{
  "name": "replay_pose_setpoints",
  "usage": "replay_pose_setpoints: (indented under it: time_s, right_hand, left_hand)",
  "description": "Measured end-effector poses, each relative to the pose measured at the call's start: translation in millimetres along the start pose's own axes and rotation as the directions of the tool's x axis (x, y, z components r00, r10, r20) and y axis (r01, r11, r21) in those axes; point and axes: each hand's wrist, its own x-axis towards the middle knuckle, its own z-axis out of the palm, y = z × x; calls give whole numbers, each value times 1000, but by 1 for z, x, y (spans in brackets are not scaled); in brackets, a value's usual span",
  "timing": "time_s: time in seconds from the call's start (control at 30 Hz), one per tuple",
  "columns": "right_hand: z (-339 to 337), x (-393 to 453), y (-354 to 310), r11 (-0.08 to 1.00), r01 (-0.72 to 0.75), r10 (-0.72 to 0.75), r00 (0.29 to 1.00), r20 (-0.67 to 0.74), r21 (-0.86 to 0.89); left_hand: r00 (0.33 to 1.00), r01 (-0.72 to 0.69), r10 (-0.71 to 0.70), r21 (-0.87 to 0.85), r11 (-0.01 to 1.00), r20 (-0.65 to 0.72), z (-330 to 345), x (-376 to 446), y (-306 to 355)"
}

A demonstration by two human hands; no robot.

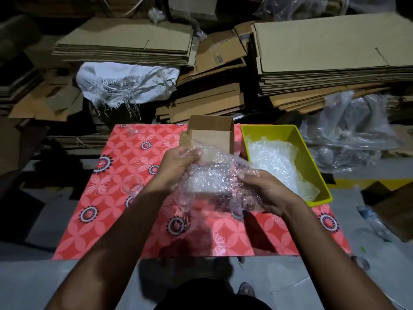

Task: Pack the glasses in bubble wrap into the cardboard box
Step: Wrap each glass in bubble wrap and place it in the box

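the person holds a bundle of bubble wrap [210, 182] above the patterned red bench [116, 215], between the two hands. the left hand [176, 166] grips the far upper edge of the sheet, fingers curled over it; the right hand [266, 193] pinches the near right side. whether a glass is already inside the bundle cannot be told through the cloudy plastic.

the step in hand looks like wrapping. to do it well, the person would likely keep the sheet taut around whatever it covers, tuck the loose ends in, and keep a firm hold on both sides so nothing slips out before it reaches the box.

the small cardboard box [210, 137] stands open just behind the hands, flaps up; its inside is hidden by the wrap. just to its right, a yellow-green tray [248, 137] holds more bubble wrap sheets [277, 164]. an unwrapped clear glass [133, 185] stands on the bench near the left wrist.
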Motion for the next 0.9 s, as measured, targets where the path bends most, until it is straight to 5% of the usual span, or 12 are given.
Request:
replay_pose_setpoints:
  time_s: [0.1, 0.13, 0.23, 0.4, 0.63, 0.8, 0.9]
  right_hand:
    - [-3, 8, -2, 988, 94, -110, 985, -131, -124]
    - [-2, 7, -4, 984, 116, -135, 981, -138, -138]
    - [-4, 0, -3, 958, 132, -169, 977, -131, -254]
    - [-13, -2, -2, 956, 172, -197, 977, -87, -237]
    - [-19, 0, 2, 937, 337, -346, 932, -108, -97]
    - [-14, -9, -6, 905, 411, -418, 907, -45, -111]
    - [-18, -7, -4, 940, 336, -332, 941, -74, 54]
  left_hand:
    - [986, 139, -88, -410, 901, 141, -10, -2, 0]
    - [977, 178, -107, -431, 885, 182, -11, -5, -4]
    - [977, 173, -150, -145, 974, 154, -5, -19, -19]
    - [997, -30, 24, 76, 997, 79, -8, -30, -21]
    - [994, -111, 110, -60, 992, -10, -12, -33, -11]
    - [999, 41, -35, -329, 944, 25, -14, -31, -19]
    - [996, 94, -84, -413, 906, 41, -11, -31, -21]
